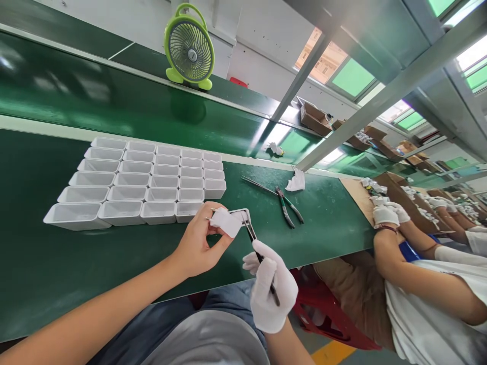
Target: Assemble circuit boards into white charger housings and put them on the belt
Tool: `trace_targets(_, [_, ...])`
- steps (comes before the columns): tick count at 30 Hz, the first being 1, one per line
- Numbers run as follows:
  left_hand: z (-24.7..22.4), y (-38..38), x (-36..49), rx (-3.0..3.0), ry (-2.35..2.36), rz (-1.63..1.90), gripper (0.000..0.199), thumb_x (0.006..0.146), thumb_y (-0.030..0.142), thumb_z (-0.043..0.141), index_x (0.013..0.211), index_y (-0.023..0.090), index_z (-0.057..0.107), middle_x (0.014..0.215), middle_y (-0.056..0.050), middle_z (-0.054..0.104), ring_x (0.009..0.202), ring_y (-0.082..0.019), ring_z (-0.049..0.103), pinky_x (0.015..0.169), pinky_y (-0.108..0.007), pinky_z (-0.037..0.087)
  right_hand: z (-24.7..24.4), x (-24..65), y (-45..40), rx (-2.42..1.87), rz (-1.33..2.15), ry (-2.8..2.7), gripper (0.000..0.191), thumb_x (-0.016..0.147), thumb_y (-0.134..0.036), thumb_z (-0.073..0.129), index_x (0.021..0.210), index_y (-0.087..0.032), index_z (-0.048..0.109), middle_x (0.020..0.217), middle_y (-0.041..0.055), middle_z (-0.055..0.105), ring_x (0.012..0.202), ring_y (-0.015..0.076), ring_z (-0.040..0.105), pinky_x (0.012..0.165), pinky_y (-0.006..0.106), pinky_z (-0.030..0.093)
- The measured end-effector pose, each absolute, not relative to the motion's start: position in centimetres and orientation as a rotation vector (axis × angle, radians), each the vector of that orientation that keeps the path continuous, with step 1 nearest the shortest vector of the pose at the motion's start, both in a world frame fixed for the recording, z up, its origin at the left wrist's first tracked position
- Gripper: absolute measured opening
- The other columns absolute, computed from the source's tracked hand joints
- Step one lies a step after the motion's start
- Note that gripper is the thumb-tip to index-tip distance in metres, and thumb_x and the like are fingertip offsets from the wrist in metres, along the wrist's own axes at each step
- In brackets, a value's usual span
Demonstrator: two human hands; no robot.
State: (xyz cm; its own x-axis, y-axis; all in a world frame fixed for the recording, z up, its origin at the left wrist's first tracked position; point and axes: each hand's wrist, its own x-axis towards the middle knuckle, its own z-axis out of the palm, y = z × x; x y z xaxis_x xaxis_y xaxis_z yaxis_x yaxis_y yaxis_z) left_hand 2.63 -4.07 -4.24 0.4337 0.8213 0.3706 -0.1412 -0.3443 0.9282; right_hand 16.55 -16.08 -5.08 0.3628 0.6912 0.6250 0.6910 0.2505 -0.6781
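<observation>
My bare left hand (203, 243) is closed on a small white plastic part (227, 222), held up over the front of the green bench. A thin rectangular frame (245, 214) sticks out at its right side. In my gloved right hand (274, 289) are black tweezers (251, 234), their tips at that frame. Rows of white bins (160, 191) stand to the left, just beyond my left hand. What the bins hold cannot be made out.
Pliers (288, 208) and another pair of tweezers (259, 185) lie right of the bins, near a crumpled white piece (296, 180). A green fan (190, 48) stands behind. At right, a person's gloved hands (390, 215) are beside a cardboard box (411, 203).
</observation>
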Motion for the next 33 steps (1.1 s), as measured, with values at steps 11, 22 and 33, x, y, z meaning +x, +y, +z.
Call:
trace_targets(11, [-4.3, -4.0, 2.5, 1.611, 0.588, 1.129, 0.021, 0.095, 0.026, 0.062, 0.113, 0.02, 0.053, 0.117, -0.009, 0.048, 0.091, -0.017, 0.061, 0.072, -0.027, 0.063, -3.2, 16.2, -16.5, -1.388, 0.048, -1.23, 0.029, 0.1, -0.017, 0.051, 0.119, -0.021, 0.072, 0.079, 0.0033, 0.074, 0.057, 0.0137, 0.067, 0.05, 0.026, 0.056])
trace_targets(22, [-4.5, -3.5, 2.1, 1.728, 0.249, 1.108, 0.03, 0.092, 0.019, 0.059, 0.121, 0.02, 0.051, 0.12, -0.015, 0.048, 0.105, -0.026, 0.06, 0.073, -0.032, 0.06, 0.3, 21.4, -16.8, -1.174, 0.208, -1.093, 0.044, 0.104, -0.044, 0.046, 0.079, -0.021, 0.074, 0.047, -0.0001, 0.06, 0.032, 0.014, 0.052, 0.044, 0.029, 0.05])
trace_targets(33, [-4.7, -3.4, 2.3, 1.776, 0.224, 1.097, 0.039, 0.089, 0.018, 0.061, 0.126, 0.021, 0.05, 0.12, -0.015, 0.05, 0.107, -0.028, 0.058, 0.086, -0.043, 0.057, 0.1, 21.0, -16.9, -1.166, 0.353, -1.128, 0.039, 0.102, -0.045, 0.05, 0.084, -0.023, 0.077, 0.049, 0.001, 0.06, 0.035, 0.0129, 0.052, 0.032, 0.023, 0.037])
